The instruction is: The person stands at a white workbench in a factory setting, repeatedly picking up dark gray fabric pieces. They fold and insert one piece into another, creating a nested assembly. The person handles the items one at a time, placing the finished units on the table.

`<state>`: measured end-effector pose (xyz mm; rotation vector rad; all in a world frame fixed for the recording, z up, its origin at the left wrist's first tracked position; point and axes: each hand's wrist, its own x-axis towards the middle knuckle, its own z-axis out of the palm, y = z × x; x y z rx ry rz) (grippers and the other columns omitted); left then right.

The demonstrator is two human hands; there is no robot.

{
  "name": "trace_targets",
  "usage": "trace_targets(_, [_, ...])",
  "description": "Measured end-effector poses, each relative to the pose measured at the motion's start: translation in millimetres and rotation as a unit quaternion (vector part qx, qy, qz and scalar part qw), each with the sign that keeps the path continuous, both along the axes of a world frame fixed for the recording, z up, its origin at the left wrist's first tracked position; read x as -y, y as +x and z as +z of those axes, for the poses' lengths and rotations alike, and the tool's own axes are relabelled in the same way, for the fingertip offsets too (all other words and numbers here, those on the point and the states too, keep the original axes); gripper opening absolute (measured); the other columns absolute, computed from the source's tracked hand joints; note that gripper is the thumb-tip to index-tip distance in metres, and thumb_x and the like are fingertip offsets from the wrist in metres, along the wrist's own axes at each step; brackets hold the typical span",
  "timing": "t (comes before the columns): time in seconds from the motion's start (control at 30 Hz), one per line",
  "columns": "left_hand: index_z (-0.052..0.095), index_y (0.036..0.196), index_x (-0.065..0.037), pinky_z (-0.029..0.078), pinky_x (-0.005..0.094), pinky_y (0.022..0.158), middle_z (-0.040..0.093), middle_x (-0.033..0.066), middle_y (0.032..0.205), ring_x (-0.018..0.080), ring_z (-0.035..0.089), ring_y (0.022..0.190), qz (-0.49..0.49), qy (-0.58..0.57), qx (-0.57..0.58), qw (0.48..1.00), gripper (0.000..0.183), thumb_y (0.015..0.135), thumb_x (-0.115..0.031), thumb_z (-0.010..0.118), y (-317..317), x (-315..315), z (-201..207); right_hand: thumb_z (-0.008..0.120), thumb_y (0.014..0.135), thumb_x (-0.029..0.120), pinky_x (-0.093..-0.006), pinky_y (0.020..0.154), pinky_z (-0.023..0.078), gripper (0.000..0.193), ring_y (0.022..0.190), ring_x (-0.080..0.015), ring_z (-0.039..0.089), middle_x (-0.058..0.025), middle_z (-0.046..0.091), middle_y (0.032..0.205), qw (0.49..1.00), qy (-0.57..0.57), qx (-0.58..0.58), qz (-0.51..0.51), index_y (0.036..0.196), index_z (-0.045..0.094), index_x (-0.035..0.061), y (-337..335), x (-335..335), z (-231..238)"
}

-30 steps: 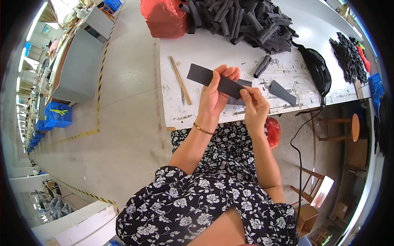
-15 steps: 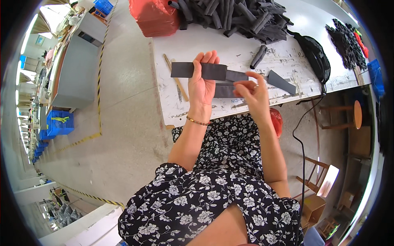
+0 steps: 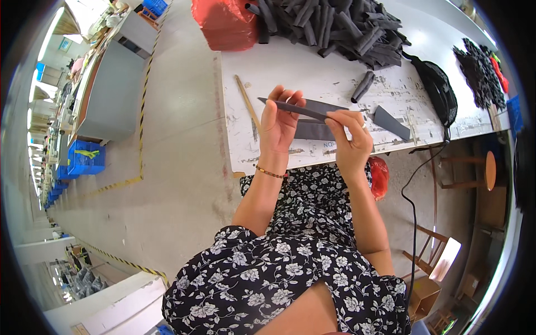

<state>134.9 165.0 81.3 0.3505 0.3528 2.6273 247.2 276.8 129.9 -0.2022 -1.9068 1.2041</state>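
Observation:
A dark grey fabric strip (image 3: 306, 111) is stretched between my hands above the white table (image 3: 312, 67), seen nearly edge-on. My left hand (image 3: 279, 128) grips it between thumb and fingers, palm up. At the strip's right end, my right hand (image 3: 353, 146) pinches it with thumb and forefinger. Behind and below it, further flat strips (image 3: 311, 130) lie on the tabletop, partly covered by my hands. Another flat piece (image 3: 390, 124) rests to the right. One rolled grey piece (image 3: 363, 87) lies beyond it, in front of a large heap of similar rolled pieces (image 3: 340, 28).
A wooden stick (image 3: 247, 103) lies near the table's left edge. At the back stands a red plastic bag (image 3: 223, 27). A black waist bag (image 3: 434, 86) and a dark heap (image 3: 478, 75) occupy the right side. Stools (image 3: 445, 259) stand on the floor at right; blue crates (image 3: 86, 157) at left.
My right hand has closed on the strip's right end, where before it was apart from it. The strip has turned from face-on to nearly edge-on, its right end tilting lower.

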Motion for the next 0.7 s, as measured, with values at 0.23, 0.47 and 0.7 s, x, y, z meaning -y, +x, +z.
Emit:
trace_targets(0.23, [0.065,0.100,-0.002,0.057,0.0414,0.093,0.071,0.0122,0.097,0.0296,0.067,0.101,0.018,0.017,0.043,0.999,0.014,0.094,-0.014,0.063,-16,28,-24,0.074,0.074,-0.008,-0.0282,0.069,0.047,0.020,0.080,-0.0194,0.058,-0.0062,0.067,0.087,0.995,0.084,-0.036,0.037,0.092,0.071,0.0018,0,0,-8])
trace_targets(0.47, [0.066,0.104,0.001,0.055,0.0330,0.083,0.069,0.0120,0.094,0.0230,0.067,0.093,0.089,-0.271,0.008,0.958,0.015,0.093,-0.008,0.063,-21,17,-21,0.072,0.085,0.010,-0.0230,0.063,0.042,0.016,0.069,-0.0105,0.053,-0.0011,0.064,0.076,0.957,-0.247,0.152,0.003,0.097,0.073,-0.0013,-8,-27,-47])
trace_targets(0.7, [0.060,0.121,-0.002,0.052,0.0289,0.082,0.066,0.0057,0.102,0.0142,0.062,0.095,0.188,-0.444,-0.055,0.874,0.032,0.091,-0.012,0.066,-41,-9,-36,0.077,0.084,0.023,-0.0215,0.058,0.037,0.027,0.062,-0.0065,0.045,0.0006,0.068,0.081,0.932,-0.186,0.311,-0.019,0.104,0.075,0.0052,-39,-108,-121])
